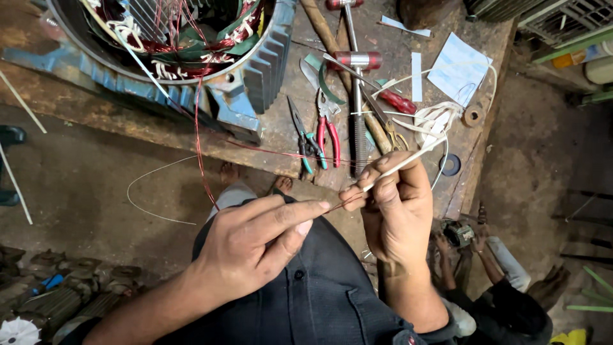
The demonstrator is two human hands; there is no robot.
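Observation:
My left hand point(258, 239) pinches a thin copper wire point(199, 137) between thumb and forefinger, near my chest. That wire runs up to the windings of a big blue motor stator point(255, 70) on the wooden bench point(128, 124). My right hand point(396, 207) grips a white insulating sleeve point(408, 158), its near end meeting the wire tip between my two hands. The sleeve slants up to the right toward a loose bundle of white sleeving point(437, 118).
Red-handled pliers point(329, 131), green-handled cutters point(305, 144), a wooden-handled hammer point(341, 61), a red screwdriver point(396, 101) and paper pieces point(458, 67) lie on the bench. Another person point(504, 287) crouches low at the right with a small motor part point(456, 233). Dusty motor parts point(45, 294) lie bottom left.

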